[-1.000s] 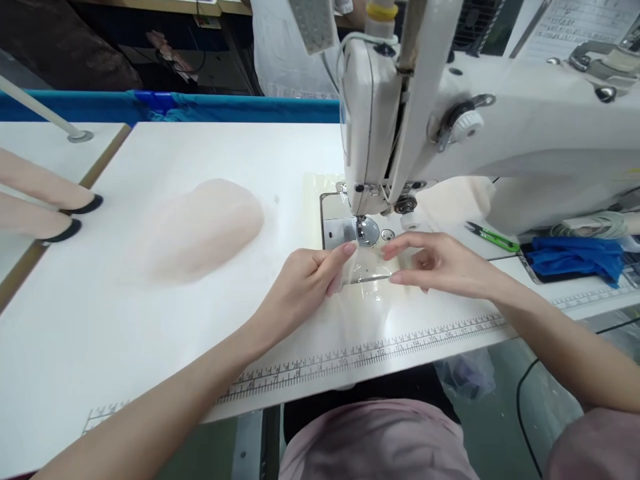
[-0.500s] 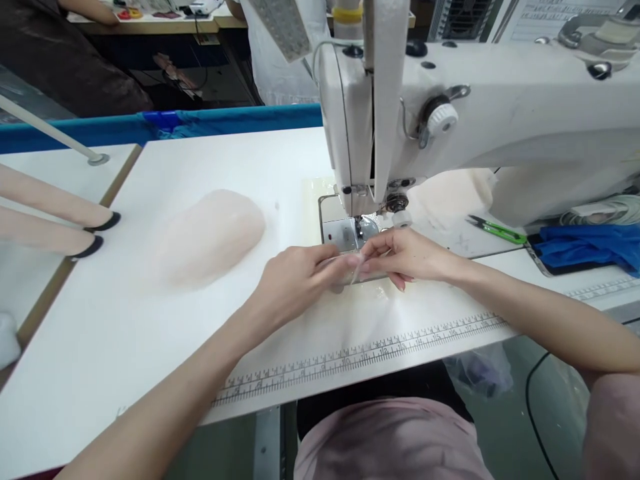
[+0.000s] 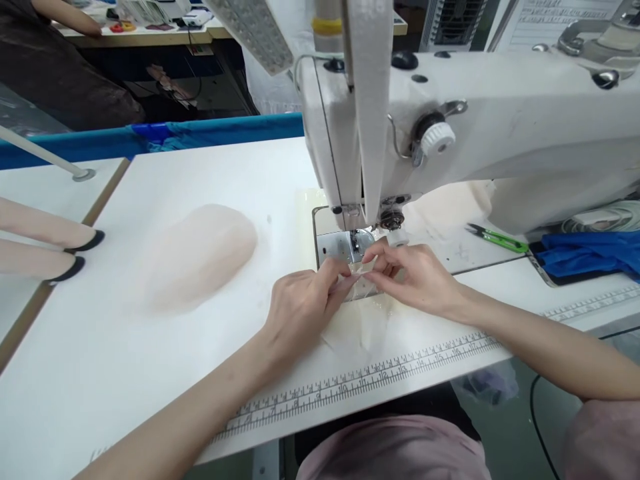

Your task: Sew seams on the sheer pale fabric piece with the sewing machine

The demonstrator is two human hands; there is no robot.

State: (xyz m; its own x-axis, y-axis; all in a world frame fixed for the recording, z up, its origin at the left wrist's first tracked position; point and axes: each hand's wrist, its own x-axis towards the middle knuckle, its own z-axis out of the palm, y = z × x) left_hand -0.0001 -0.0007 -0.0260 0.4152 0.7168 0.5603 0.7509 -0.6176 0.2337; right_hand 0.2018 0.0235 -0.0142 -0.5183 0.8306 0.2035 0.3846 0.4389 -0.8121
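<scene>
Just in front of the sewing machine's (image 3: 345, 133) presser foot (image 3: 356, 241), both hands meet at a small, thin, see-through strip (image 3: 359, 271). My left hand (image 3: 305, 303) pinches its left side between thumb and forefinger. From the right, my right hand (image 3: 413, 277) pinches the other side with its fingertips. The strip's exact kind is too small and pale to make out. Below the hands lies the metal needle plate (image 3: 333, 245). A sheer beige piece of fabric (image 3: 210, 257) rests on the white table to the left.
Green-handled thread snips (image 3: 500, 239) lie right of the machine, near a phone (image 3: 545, 270) under blue cloth (image 3: 590, 253). A printed ruler (image 3: 360, 380) runs along the table's front edge. Beige rolls with black ends (image 3: 65, 233) stick in from the left. A co-worker's arm (image 3: 75, 17) shows behind.
My fingertips have drawn slightly apart, with the thin strip now stretched between them. My left hand's fingers have curled more. The whole view has shifted a little.
</scene>
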